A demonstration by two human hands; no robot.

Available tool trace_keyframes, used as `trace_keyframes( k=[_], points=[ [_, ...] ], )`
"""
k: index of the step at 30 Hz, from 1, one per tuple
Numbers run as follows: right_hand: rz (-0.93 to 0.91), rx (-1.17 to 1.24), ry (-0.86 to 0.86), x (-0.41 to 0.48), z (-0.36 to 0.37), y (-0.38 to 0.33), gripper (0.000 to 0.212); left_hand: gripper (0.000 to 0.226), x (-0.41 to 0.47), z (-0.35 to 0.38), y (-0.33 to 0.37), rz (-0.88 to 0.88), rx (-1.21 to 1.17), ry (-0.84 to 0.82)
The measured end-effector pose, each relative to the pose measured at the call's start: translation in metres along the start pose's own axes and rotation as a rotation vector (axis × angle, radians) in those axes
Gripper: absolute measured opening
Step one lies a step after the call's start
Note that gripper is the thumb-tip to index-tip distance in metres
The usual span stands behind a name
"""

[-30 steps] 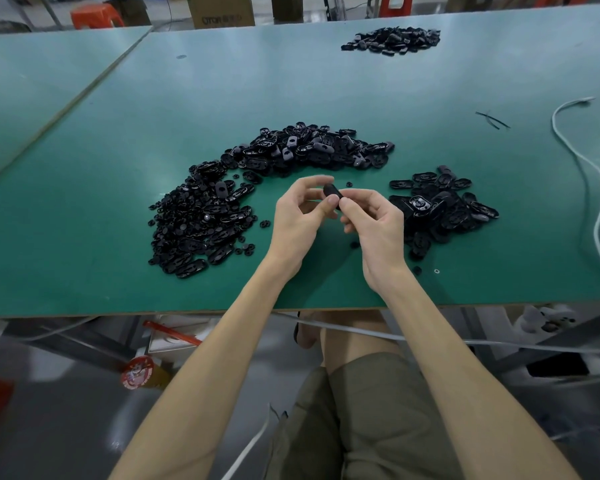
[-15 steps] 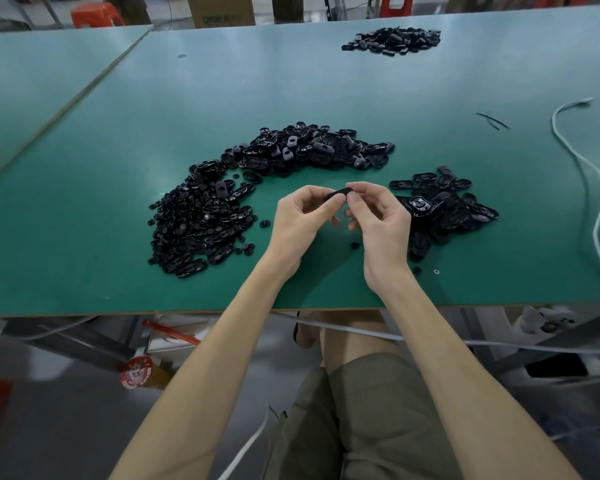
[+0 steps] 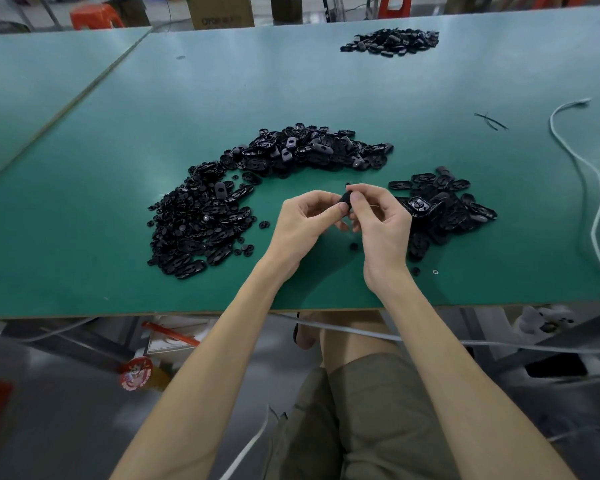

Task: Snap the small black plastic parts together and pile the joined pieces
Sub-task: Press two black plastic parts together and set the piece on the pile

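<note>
We see both hands raised just above the green surface (image 3: 111, 271), meeting at the fingertips between the two near heaps; the left hand (image 3: 302, 226) and the right hand (image 3: 381, 223) each pinch the same small black part (image 3: 345, 201), thumbs and forefingers curled onto it, the other fingers loosely folded. Half a second ago the piece showed as a thin edge between the fingertips; now it shows a rounded face, and the right thumb lies across its upper side while the left thumb presses from the other side; the hands themselves have scarcely shifted place. We judge from this that the part has been turned for the squeeze and that the snap is being made or has just been made; whether the halves are fully seated we cannot tell, since the fingers hide the seam.

The long curved pile of loose parts (image 3: 201, 223) lies to the left and beyond the hands; the smaller pile (image 3: 444, 206) sits just beside the right hand, and we take it for the joined pieces, so the drop should be short. A stray round piece (image 3: 353, 245) lies on the surface under the hands; another heap (image 3: 390, 41) rests at the far edge; a white cable (image 3: 589, 174) trails on the right.
</note>
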State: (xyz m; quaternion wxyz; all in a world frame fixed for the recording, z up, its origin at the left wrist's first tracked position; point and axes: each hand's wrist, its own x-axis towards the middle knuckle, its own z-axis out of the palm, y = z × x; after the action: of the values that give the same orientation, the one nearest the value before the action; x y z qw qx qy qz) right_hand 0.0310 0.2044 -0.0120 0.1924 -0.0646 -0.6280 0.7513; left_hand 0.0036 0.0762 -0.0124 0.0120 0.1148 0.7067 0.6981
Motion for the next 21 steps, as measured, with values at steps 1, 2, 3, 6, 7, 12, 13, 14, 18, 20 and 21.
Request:
trace_keyframes(
  k=[1, 2, 3, 6, 7, 12, 13, 14, 18, 20, 21],
  points=[
    [-0.001, 0.002, 0.000, 0.0001, 0.0001, 0.0001, 0.020, 0.016, 0.0000, 0.0001, 0.0000, 0.004, 0.006, -0.002],
    [-0.002, 0.004, -0.001, 0.0001, 0.0000, 0.0002, 0.020, 0.016, 0.0000, -0.0001, -0.0001, 0.004, 0.008, -0.003],
    [-0.002, 0.005, -0.003, 0.0000, 0.0001, 0.0002, 0.019, 0.016, 0.0000, -0.0003, -0.0002, 0.003, 0.007, -0.002],
    [0.007, 0.008, -0.008, -0.0001, 0.0003, 0.0007, 0.017, 0.015, 0.0002, -0.0012, -0.0003, 0.000, 0.015, 0.000],
    [0.010, 0.010, -0.009, -0.0002, 0.0005, 0.0009, 0.016, 0.014, 0.0003, -0.0014, -0.0004, -0.002, 0.019, 0.000],
    [0.030, 0.044, -0.018, -0.0005, 0.0021, 0.0011, 0.014, 0.006, 0.0007, -0.0010, -0.0004, -0.018, 0.032, 0.012],
    [0.034, 0.050, -0.018, -0.0005, 0.0023, 0.0012, 0.014, 0.005, 0.0009, -0.0005, -0.0002, -0.021, 0.038, 0.017],
    [0.036, 0.054, -0.019, -0.0004, 0.0026, 0.0013, 0.013, 0.005, 0.0011, -0.0002, 0.0002, -0.025, 0.044, 0.021],
    [0.025, 0.031, -0.017, 0.0004, 0.0023, 0.0024, 0.011, 0.005, 0.0015, 0.0016, 0.0032, -0.048, 0.077, 0.034],
    [0.023, 0.023, -0.022, 0.0004, 0.0025, 0.0025, 0.010, 0.006, 0.0018, 0.0023, 0.0049, -0.061, 0.096, 0.051],
    [0.022, 0.021, -0.028, 0.0000, 0.0032, 0.0024, 0.010, 0.006, 0.0020, 0.0022, 0.0054, -0.065, 0.108, 0.064]
  ],
)
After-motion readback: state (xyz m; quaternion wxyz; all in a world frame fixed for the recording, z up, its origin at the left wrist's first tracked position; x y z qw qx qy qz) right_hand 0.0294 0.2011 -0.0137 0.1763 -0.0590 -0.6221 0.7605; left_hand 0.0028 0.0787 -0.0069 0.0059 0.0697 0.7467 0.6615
